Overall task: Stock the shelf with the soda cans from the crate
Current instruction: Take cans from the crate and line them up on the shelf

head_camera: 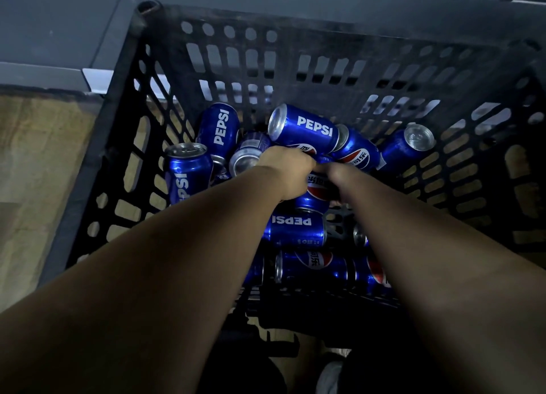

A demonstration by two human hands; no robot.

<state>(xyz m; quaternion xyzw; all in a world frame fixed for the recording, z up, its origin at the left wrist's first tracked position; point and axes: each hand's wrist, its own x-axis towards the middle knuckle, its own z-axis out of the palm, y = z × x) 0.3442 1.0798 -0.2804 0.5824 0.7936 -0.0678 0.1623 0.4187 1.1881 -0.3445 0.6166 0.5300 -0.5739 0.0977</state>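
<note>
Several blue Pepsi soda cans lie jumbled on the bottom of a black plastic crate (124, 122). Both my arms reach down into it. My left hand (285, 166) and my right hand (341, 173) meet over one can (317, 188) lying in the middle of the heap. The fingers of each hand curl round this can, from the left and from the right. Its upper end is hidden under my fingers. Another can (304, 127) lies just behind my hands, and one (187, 172) stands upright at the left wall.
The crate's perforated walls rise high on all sides around my arms. A grey shelf board (59, 24) runs behind and left of the crate. A wooden floor (35, 157) shows on the left. More cans (295, 231) lie under my forearms.
</note>
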